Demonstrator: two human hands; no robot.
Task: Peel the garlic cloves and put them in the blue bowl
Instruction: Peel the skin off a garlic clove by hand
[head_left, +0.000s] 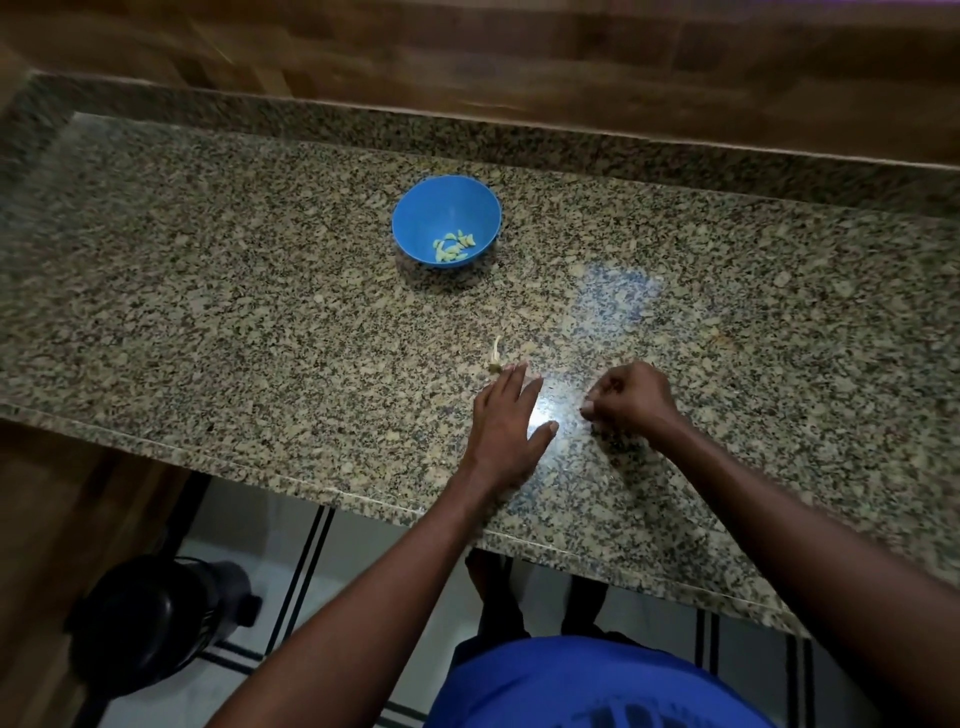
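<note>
A long speckled granite countertop (260, 312) of beige, grey and black flecks, polished enough to throw back a bright patch of light near its front edge, runs across the view beneath a raised granite lip and a band of brown wood-grain wall (519, 62). Below the counter's edge lies a pale tiled floor (249, 582) crossed by dark double stripes, where a rounded black appliance-like object (150, 623) stands at the lower left; what it is cannot be told. A person in a bright blue shirt (587, 686) reaches both bare arms over the stone. The left hand (506, 421) lies flat on the counter with fingers straight and together and the thumb spread, holding nothing, its fingertips just beside a small pale dried garlic stem with papery scraps (496, 357). The right hand (631, 397) hovers near it over the gleaming patch, its fingers curled in toward the thumb as if pinching; whether anything sits between them is too small to tell. Well apart from both hands, toward the back of the counter, stands a round, smooth blue plastic bowl (415, 218), and in its bottom rests a small heap of peeled garlic cloves (455, 246), pale yellow-green, curved and glossy.
</note>
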